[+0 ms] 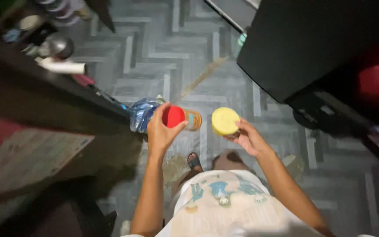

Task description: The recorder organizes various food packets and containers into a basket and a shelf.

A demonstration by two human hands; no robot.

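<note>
Red-lidded jar (177, 117) sits in the left hand (161, 131), held out over the floor (163, 66) in front of the body, lying roughly sideways so the red lid faces the camera and the amber-banded body points away to the right. Left grip is curled round the lid end, thumb under, fingers over the top edge. Yellow-lidded jar (225, 121) is in the right hand (248, 139), near the red one but apart, no contact; right grip pinches it from below, fingertips pressed against the underside, body of the jar mostly hidden behind the lid. To handle both well, judged from this view: keep each one level and separate, the right pinch looks shallow so wrap more fingers round the body; the left hold on the lid end alone risks a slip if the lid is loose. Crumpled blue plastic bag (142, 113) lies just behind the left hand at the edge of the dark desk (49, 109). White tube (64, 67) and a round metal pot (60, 45) further up left. Black cabinet (303, 44) upper right. Sandalled foot (194, 161) below the jars.
</note>
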